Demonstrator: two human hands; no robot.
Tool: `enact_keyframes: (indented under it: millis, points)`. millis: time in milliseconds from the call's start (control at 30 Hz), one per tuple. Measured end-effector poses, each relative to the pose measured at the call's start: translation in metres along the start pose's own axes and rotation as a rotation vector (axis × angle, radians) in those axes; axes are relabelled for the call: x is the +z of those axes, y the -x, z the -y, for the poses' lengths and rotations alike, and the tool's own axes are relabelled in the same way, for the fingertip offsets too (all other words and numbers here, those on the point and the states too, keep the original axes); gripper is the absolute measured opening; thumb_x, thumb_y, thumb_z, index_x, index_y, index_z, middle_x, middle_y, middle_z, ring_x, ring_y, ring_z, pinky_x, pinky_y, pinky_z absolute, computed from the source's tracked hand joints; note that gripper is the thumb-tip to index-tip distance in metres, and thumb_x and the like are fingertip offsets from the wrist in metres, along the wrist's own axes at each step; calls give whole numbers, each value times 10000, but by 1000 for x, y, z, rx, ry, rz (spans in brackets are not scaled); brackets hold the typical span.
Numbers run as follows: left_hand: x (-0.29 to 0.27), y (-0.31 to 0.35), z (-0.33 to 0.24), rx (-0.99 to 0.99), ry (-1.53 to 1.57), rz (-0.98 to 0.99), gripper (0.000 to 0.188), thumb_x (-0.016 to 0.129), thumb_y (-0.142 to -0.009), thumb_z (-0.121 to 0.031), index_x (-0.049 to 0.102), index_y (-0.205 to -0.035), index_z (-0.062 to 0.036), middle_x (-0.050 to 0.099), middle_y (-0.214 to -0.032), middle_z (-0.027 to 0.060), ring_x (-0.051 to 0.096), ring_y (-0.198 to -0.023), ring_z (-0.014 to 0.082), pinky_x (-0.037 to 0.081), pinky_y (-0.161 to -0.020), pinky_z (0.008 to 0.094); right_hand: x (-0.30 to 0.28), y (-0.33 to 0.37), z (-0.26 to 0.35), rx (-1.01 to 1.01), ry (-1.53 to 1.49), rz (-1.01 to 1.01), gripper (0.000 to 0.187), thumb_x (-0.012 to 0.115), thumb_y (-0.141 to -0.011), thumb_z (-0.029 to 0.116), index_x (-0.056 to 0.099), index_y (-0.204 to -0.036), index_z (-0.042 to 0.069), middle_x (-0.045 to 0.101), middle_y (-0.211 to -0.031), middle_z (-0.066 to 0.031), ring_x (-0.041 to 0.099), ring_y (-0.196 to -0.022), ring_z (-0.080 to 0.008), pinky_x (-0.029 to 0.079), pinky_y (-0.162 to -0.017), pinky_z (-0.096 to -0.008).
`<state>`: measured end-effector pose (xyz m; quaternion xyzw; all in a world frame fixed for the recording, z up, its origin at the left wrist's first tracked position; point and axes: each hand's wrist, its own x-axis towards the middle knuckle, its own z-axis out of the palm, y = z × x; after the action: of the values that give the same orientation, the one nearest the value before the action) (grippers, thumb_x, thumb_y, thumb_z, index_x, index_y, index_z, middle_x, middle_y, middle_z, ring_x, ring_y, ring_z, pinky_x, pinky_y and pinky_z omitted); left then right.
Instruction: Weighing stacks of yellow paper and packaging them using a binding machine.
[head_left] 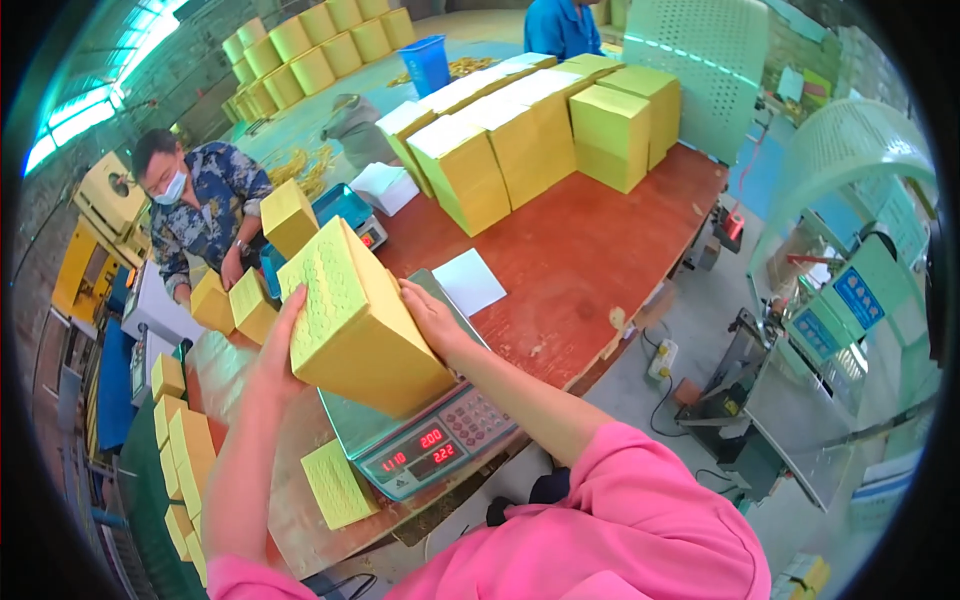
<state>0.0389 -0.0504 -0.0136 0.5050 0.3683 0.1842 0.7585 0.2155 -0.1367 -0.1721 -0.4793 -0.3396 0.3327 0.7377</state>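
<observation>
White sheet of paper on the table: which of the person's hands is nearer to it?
Right. The right hand grips the yellow block's side just beside the white sheet; the left hand holds the block's far side.

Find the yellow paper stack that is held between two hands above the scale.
It is the large tilted yellow stack, gripped by the left hand and right hand over the weighing scale; the other stacks rest on surfaces.

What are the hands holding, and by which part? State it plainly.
Both hands hold one thick yellow paper stack above the scale: left hand on its left side, right hand on its right side.
</observation>
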Motion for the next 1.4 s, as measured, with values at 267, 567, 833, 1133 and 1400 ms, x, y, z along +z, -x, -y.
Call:
enact_keyframes:
  millis: [267,567,833,1133,1400]
  points:
    - [74,2,13,-32,-12,268,509,576,-942,-437,541,-1323,-102,648,-1217,49,637,-1050,154,506,-884,315,-120,91,-3,-10,583,-371,398,514,-986,329,618,-1185,0,663,-1110,-98,608,-1056,-186,465,-915,-308]
    - [149,-48,20,-86,22,480,532,522,-964,-475,517,-1338,-97,624,-1256,70,615,-1109,192,476,-959,355,-165,89,40,507,-430,-184,464,441,-1018,434,619,-1202,47,682,-1111,-65,639,-961,-132,514,-805,-291]
    - [265,-173,65,-150,92,393,546,585,-940,-428,501,-1346,-72,583,-1311,92,550,-1200,223,415,-1044,378,-341,2,51,533,-117,-290,466,467,-1015,390,596,-1244,6,653,-1180,-104,607,-1045,-171,485,-875,-306]
    - [399,-306,53,-204,1,181,570,527,-923,-515,490,-1356,-145,564,-1318,71,528,-1209,280,405,-985,605,-480,-138,43,323,-117,-549,371,496,-988,244,602,-1200,-42,630,-1187,-163,582,-1087,-207,458,-914,-314]
    - [429,-357,60,-135,-113,80,530,465,-935,-533,510,-1321,-172,598,-1263,49,578,-1144,236,507,-842,561,-463,-63,59,120,314,-510,141,572,-931,89,590,-1018,-21,665,-956,-138,639,-861,-195,512,-783,-312]
